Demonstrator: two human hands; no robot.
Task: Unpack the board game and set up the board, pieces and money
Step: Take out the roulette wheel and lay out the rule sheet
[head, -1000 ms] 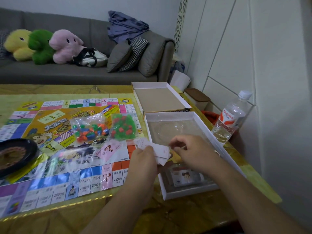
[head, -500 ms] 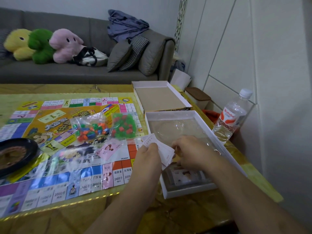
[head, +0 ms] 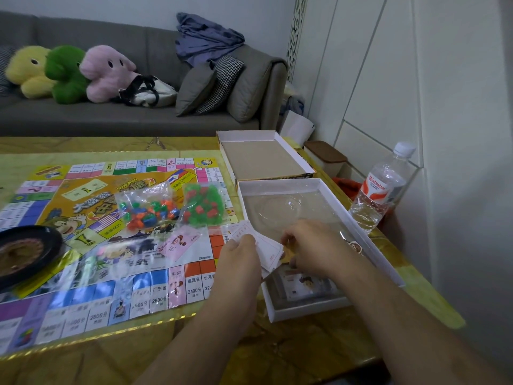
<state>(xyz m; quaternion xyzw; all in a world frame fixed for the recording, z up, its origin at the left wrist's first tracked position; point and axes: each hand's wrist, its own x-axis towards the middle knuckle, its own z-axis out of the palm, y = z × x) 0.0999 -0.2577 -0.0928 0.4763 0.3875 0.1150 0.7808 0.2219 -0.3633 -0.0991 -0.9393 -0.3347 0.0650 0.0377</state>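
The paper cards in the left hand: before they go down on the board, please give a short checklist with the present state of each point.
1. Left hand grips the paper cards: ok.
2. Right hand free of other things: cannot tell, its fingers are curled at the cards' edge.
3. Board laid flat on the table: ok.
4. Free spot on the board: not ok near the middle, two bags of pieces and a pink card lie there.
5. Box tray emptied: not ok, a wrapped pack is inside.
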